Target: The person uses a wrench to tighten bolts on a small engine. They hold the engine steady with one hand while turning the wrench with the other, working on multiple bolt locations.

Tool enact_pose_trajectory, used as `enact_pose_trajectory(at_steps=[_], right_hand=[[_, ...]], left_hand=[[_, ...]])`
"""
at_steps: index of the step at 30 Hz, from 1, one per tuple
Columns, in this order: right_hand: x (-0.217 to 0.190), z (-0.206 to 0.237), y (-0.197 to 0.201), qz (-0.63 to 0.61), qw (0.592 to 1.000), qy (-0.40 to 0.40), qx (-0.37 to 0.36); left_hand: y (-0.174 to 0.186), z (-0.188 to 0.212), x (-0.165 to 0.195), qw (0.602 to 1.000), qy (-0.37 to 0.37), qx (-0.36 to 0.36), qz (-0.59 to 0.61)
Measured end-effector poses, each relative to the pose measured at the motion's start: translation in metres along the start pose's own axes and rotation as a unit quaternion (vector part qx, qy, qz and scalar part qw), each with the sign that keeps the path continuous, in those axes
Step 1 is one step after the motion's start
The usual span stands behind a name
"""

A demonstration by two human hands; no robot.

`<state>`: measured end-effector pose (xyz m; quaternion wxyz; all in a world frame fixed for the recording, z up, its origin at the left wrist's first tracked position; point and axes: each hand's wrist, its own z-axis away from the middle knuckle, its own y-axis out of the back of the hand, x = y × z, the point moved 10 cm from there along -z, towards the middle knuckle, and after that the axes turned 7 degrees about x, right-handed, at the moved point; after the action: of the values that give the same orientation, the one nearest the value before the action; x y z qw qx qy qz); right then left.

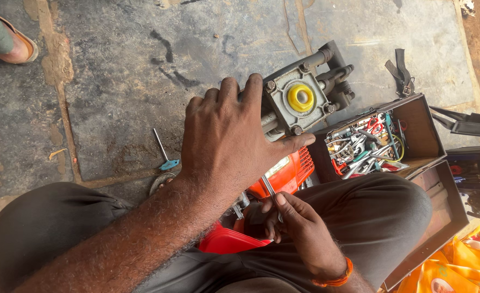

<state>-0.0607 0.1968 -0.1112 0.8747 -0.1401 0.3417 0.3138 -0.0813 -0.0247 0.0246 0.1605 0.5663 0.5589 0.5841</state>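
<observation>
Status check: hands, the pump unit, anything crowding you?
Left hand grips grey pump unit. Right hand holds thin metal tool. Open toolbox close beside.

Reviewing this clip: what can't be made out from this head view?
- The tip of the thin metal tool and the fastener it meets: hidden under the left hand.
- The grey pump block: its near side is covered by that hand.
- The orange engine housing: mostly hidden behind both hands; the right hand grips the tool.
- Toolbox contents: too small to tell apart.

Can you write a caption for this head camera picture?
Left hand steadies a grey metal pump with yellow cap; right hand holds a thin metal tool.
</observation>
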Motion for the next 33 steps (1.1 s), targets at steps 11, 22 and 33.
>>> enact_pose_trajectory(at_steps=[11,22,33], right_hand=[[0.016,0.006,0.002,-0.056,0.996,0.010,0.066],[0.040,-0.005,-0.118,-0.251,0.962,-0.069,0.079],[0.014,0.013,-0.067,-0.010,0.995,-0.018,-0.093]], left_hand=[[0.004,0.000,0.002,1.000,-0.006,0.011,0.002],[0.008,0.000,0.004,1.000,-0.012,0.007,-0.021],[-0.001,0.001,0.000,1.000,-0.007,-0.004,-0.005]])
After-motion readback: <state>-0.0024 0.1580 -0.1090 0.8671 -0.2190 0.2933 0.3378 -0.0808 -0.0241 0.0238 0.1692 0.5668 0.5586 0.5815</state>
